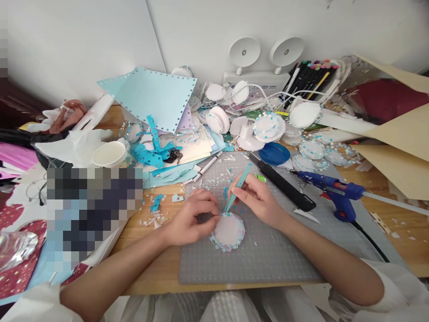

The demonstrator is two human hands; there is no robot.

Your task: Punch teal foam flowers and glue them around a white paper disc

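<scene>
My right hand [256,199] is closed on a pair of teal tweezers [237,188], held slanted like a pen, presumably because that gives me fine control at the points. They come down at the far rim of a round white disc [228,231] that lies flat on the gray cutting mat [268,264], right in front of me between my 2 hands. Small blue and white pieces ring its edge and leave the middle plain. Whether the tweezer points pinch a piece is too small to tell.

My left hand [192,217] curls in with thumb and forefinger at the rim, just beside those points. It seems placed there to steady the disc, though I cannot tell whether the fingertips are clamped on anything.

Loose confetti [214,182] lies just beyond the disc, handy for picking up. To my right, the blue glue gun [338,188] rests on its side, with its nozzle toward the middle and its cord trailing off, probably so my arm stays clear. A long black tool [284,185] lies between it and my right hand.
</scene>
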